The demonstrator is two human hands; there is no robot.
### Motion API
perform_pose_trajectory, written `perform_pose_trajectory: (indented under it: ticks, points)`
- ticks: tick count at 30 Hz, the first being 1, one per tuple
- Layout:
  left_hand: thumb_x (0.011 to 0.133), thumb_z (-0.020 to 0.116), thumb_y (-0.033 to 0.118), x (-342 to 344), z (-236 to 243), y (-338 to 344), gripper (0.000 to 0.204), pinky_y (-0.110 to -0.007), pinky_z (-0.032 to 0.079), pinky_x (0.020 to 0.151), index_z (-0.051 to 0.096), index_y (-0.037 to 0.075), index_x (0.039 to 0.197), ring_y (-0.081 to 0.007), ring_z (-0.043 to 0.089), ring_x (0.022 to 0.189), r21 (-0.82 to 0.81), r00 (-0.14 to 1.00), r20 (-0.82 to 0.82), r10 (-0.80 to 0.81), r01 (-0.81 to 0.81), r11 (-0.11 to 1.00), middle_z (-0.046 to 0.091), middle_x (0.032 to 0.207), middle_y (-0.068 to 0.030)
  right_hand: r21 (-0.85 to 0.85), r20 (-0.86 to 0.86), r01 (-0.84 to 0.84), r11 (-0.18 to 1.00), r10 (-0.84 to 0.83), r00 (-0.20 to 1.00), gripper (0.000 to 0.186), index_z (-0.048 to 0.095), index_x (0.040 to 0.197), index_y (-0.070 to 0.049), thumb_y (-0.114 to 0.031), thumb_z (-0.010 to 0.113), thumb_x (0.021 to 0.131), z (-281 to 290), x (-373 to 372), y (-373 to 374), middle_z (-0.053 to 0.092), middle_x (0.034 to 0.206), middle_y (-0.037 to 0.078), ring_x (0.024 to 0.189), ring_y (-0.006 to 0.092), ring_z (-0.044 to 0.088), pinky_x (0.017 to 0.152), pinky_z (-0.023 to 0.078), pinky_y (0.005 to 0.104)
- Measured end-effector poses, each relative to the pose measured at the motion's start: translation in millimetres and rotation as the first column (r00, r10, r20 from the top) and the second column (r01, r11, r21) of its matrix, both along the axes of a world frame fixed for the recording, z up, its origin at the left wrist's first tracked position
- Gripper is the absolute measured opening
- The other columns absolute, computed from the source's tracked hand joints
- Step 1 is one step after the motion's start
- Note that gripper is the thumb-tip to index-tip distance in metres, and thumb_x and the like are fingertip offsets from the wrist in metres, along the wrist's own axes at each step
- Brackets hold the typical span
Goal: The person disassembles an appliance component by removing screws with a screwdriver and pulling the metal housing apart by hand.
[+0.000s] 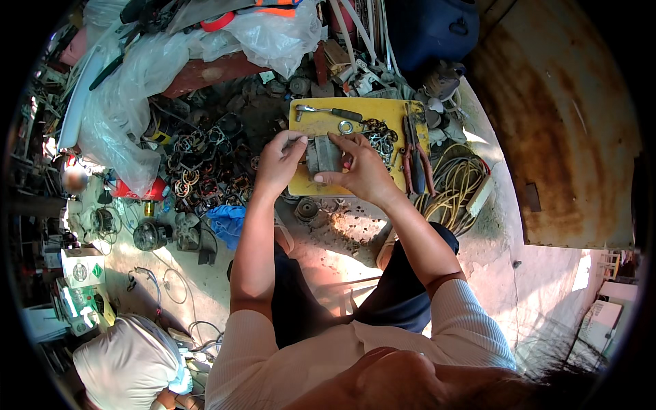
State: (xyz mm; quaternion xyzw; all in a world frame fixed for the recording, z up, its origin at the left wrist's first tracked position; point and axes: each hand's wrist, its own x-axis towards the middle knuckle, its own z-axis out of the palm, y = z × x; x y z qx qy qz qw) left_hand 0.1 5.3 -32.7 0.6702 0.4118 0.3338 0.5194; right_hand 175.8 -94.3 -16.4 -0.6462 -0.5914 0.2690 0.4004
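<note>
A grey metal block (324,156) with a lengthwise groove is held between my two hands above a yellow board (298,186). My left hand (277,162) grips its left edge, with the thumb along the top corner. From the right, my right hand (367,168) closes on it, fingers at the upper corner and thumb at the lower one. Beyond the block lie a ratchet wrench (328,111) with a dark handle and a small metal ring (345,127). Right of my right hand are a heap of small metal parts (384,139) and red-handled pliers (408,167).
Greasy metal parts (198,160) heap up left of the board. Coiled yellowish cable (447,188) lies on the right, near a rusty metal sheet (567,130). A blue barrel (434,31) stands behind; clear plastic sheeting (130,109) hangs at the far left. Motor-like parts (150,236) sit on the floor.
</note>
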Motion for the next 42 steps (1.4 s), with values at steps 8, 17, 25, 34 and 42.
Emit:
perform_pose_trajectory:
  ticks: [8, 17, 25, 34, 42]
  points:
    - [0.098, 0.058, 0.025, -1.9, 2.5, -8.3, 0.023, -0.034, 0.049, 0.070, 0.061, 0.004, 0.107, -0.0205, 0.064, 0.076, 0.203, 0.964, -0.244, 0.102, -0.052, 0.978, 0.067, 0.085, -0.0142, 0.017, -0.042, 0.025, 1.000, -0.025, 0.999, 0.079, 0.059, 0.131, -0.004, -0.040, 0.088, 0.067, 0.3, -3.3, -0.2, 0.058, 0.108, 0.011, 0.078, 0.0177, 0.054, 0.073, 0.050, 0.0298]
    - [0.099, 0.057, 0.025, -12.5, 1.2, -3.1, 0.023, -0.034, 0.048, 0.071, 0.060, 0.004, 0.108, -0.0208, 0.062, 0.077, 0.164, 0.973, -0.231, 0.023, 0.016, 0.986, 0.065, 0.084, -0.0134, -0.007, -0.039, 0.034, 0.999, -0.035, 0.999, 0.077, 0.062, 0.130, -0.005, -0.038, 0.089, 0.066, 1.0, -2.5, 0.0, 0.059, 0.106, 0.012, 0.077, 0.0180, 0.055, 0.073, 0.050, 0.0302]
    - [0.099, 0.055, 0.025, -11.2, 5.2, -7.1, 0.022, -0.041, 0.050, 0.074, 0.058, 0.007, 0.111, -0.0358, 0.067, 0.084, 0.297, 0.962, -0.245, 0.118, -0.041, 0.954, 0.067, 0.091, -0.0191, -0.047, -0.045, 0.035, 0.998, -0.037, 0.998, 0.077, 0.062, 0.130, -0.007, -0.039, 0.090, 0.065, 3.5, -2.5, 1.1, 0.058, 0.103, 0.010, 0.074, 0.0167, 0.052, 0.072, 0.049, 0.0296]
    - [0.100, 0.051, 0.027, -20.5, 9.7, -6.6, 0.021, -0.046, 0.047, 0.082, 0.055, 0.010, 0.113, -0.0437, 0.059, 0.096, 0.350, 0.900, -0.416, 0.132, 0.025, 0.936, 0.065, 0.097, -0.0217, -0.009, -0.040, 0.048, 0.999, -0.048, 0.998, 0.077, 0.063, 0.129, -0.005, -0.038, 0.090, 0.065, -1.4, -1.1, 1.3, 0.059, 0.106, 0.010, 0.078, 0.0175, 0.055, 0.073, 0.049, 0.0311]
    - [0.102, 0.048, 0.025, -5.8, 22.0, -19.7, 0.017, -0.058, 0.023, 0.111, 0.054, 0.012, 0.111, -0.0370, 0.059, 0.105, 0.383, 0.979, -0.204, -0.008, 0.087, 0.920, 0.064, 0.110, -0.0126, -0.049, -0.026, 0.059, 0.997, -0.060, 0.998, 0.076, 0.062, 0.129, -0.004, -0.036, 0.090, 0.067, 2.1, 0.3, -0.6, 0.060, 0.115, 0.012, 0.083, 0.0184, 0.057, 0.075, 0.050, 0.0313]
